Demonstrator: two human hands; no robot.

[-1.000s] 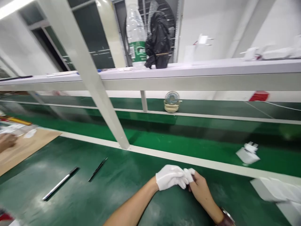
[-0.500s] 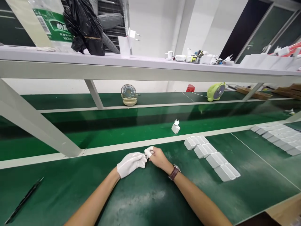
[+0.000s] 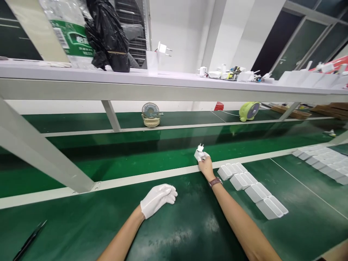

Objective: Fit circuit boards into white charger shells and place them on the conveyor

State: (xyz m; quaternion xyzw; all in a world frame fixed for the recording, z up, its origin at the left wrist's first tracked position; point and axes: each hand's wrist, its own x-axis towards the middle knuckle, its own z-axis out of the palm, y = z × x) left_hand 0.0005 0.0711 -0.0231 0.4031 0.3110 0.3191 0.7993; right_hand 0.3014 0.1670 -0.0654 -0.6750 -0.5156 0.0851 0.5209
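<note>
The right hand (image 3: pixel 206 165) reaches forward over the white rail and grasps a white plug adapter (image 3: pixel 199 153) at the near edge of the green conveyor belt (image 3: pixel 152 156). The left hand (image 3: pixel 158 197), in a white glove, lies loosely curled and empty on the green worktable (image 3: pixel 176 224). White adapters in rows (image 3: pixel 251 188) lie just right of the right wrist.

Factory assembly line | green conveyor belt (image 3: pixel 163 152) runs past a green work mat (image 3: pixel 174 224) | rows of white charger bodies (image 3: pixel 252 188) laid out | metal-framed overhead shelf (image 3: pixel 168 85) holds loose parts
</note>
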